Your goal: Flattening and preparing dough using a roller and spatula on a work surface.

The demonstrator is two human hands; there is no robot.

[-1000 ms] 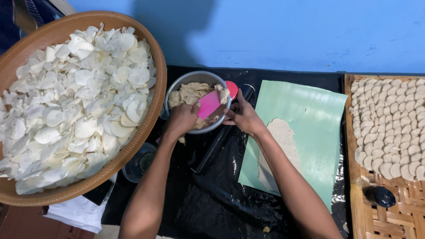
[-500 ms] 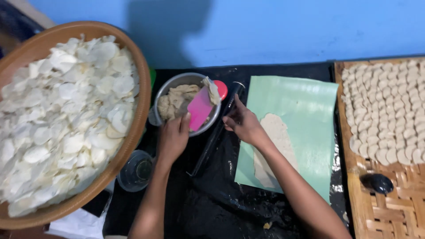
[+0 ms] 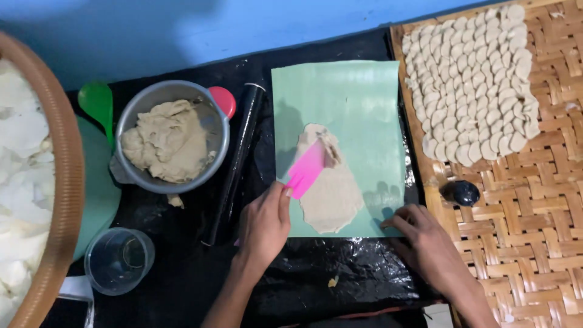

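Lying on the green mat [image 3: 352,97], a flattened dough patch [image 3: 331,188] is pressed by a pink scraper [image 3: 306,169], gripped by the left hand [image 3: 264,222]. The mat's near-right corner is pinned by the right hand [image 3: 425,234] (fingers spread flat, holding nothing). Left of the mat lies a black rolling pin [image 3: 237,161].

Metal dough bowl [image 3: 221,143], black rolling pin [image 3: 238,158], woven tray [image 3: 534,212]
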